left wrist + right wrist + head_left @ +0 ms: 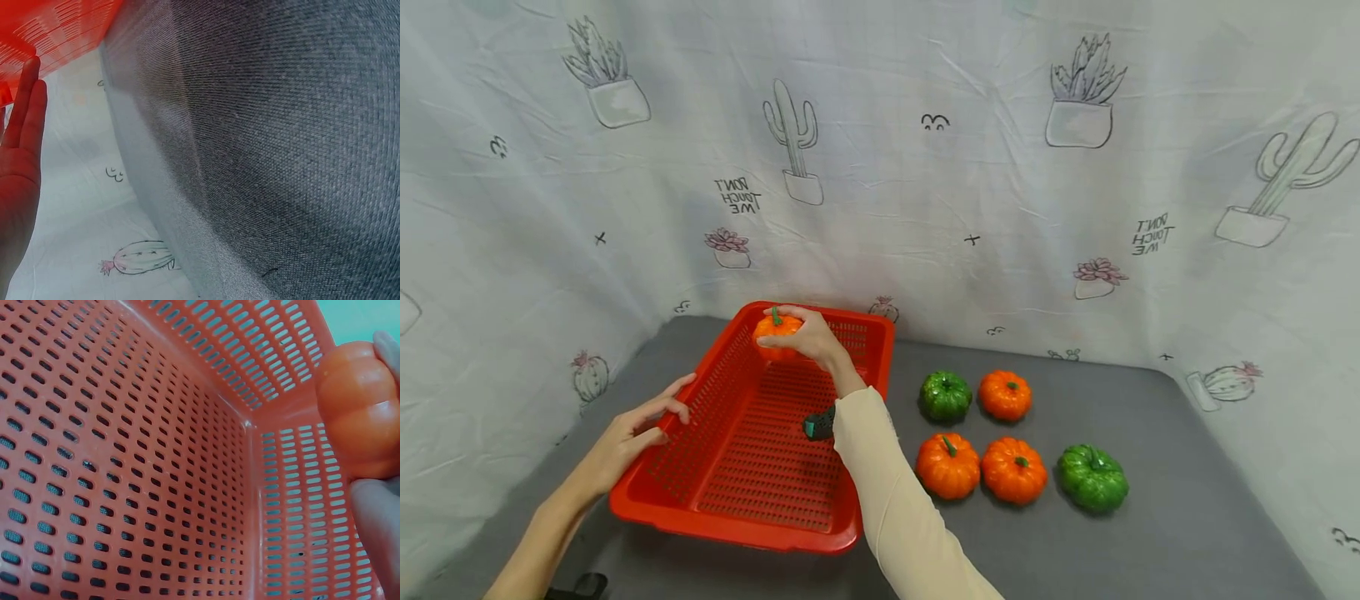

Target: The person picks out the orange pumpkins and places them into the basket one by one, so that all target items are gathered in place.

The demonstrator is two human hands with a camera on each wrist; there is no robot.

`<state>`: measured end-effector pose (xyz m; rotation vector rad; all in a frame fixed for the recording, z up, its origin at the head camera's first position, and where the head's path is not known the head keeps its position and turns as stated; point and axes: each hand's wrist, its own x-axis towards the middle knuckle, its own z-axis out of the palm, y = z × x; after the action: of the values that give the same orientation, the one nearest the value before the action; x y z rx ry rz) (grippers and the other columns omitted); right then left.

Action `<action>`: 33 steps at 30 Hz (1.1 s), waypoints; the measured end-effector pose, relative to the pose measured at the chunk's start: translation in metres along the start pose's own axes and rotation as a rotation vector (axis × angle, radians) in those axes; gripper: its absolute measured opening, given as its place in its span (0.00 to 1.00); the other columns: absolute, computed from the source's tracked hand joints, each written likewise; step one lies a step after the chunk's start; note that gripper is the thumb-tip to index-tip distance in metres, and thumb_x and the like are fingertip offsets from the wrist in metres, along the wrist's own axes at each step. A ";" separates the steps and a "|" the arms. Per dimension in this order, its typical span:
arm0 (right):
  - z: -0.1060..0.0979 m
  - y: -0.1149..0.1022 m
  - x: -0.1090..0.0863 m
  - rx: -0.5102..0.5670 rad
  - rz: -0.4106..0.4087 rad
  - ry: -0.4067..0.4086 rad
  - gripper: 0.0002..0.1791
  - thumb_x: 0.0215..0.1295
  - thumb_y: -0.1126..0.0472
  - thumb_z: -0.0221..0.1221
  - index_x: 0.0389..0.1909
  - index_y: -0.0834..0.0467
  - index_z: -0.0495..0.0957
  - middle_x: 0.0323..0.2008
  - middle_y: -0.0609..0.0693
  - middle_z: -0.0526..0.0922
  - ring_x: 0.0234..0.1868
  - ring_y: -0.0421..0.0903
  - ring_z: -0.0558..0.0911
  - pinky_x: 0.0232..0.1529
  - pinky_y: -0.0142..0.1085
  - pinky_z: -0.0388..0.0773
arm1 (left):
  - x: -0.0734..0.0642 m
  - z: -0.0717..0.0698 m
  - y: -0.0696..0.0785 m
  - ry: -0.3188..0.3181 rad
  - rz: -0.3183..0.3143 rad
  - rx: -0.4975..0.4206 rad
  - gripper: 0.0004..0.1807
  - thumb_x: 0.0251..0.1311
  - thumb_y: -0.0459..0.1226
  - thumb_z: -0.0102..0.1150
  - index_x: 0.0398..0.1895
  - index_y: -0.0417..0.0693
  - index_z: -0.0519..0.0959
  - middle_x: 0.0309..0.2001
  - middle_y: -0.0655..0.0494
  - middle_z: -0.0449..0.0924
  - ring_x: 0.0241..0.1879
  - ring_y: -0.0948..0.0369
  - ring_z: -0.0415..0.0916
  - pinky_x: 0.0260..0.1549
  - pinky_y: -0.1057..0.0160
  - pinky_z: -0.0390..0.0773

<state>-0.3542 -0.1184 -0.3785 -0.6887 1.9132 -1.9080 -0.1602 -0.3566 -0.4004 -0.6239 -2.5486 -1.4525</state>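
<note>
A red plastic basket (pixel 752 533) with slotted walls stands on the grey table. My right hand (pixel 811 335) holds an orange pumpkin (pixel 772 327) with a green stem over the far left corner of the basket. In the right wrist view, the thumb and a finger hold the orange pumpkin (pixel 359 412) from opposite sides. At the basket's left rim, my left hand (pixel 628 437) grips the edge. The left wrist view shows two of its fingers (pixel 32 115) extended along the outside of the basket (pixel 69 31); the thumb is mostly hidden there.
Right of the basket lie a green pumpkin (pixel 945 396), an orange pumpkin (pixel 1004 395), two nearer orange pumpkins (pixel 947 467) and another green pumpkin (pixel 1092 478). A dark strap-like object (pixel 580 586) shows at the lower left. A printed curtain (pixel 880 167) hangs behind the table.
</note>
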 end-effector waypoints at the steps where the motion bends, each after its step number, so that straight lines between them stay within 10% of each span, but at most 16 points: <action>1: 0.000 0.001 0.000 0.000 0.003 -0.002 0.29 0.53 0.65 0.69 0.58 0.57 0.76 0.47 0.43 0.78 0.37 0.40 0.78 0.41 0.32 0.76 | 0.000 0.001 0.000 -0.002 0.001 -0.010 0.15 0.61 0.21 0.40 0.44 0.41 0.73 0.73 0.51 0.53 0.54 0.70 0.64 0.29 0.62 0.75; 33: 0.026 0.044 -0.004 0.027 0.122 0.013 0.26 0.52 0.69 0.68 0.55 0.59 0.78 0.44 0.46 0.81 0.36 0.39 0.79 0.41 0.32 0.76 | 0.000 0.001 -0.001 0.038 -0.070 -0.014 0.16 0.58 0.22 0.41 0.43 0.44 0.74 0.72 0.49 0.55 0.51 0.68 0.67 0.28 0.61 0.77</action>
<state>-0.3403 -0.1391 -0.4235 -0.5402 1.8882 -1.8644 -0.1607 -0.3557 -0.4015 -0.5097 -2.5576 -1.4904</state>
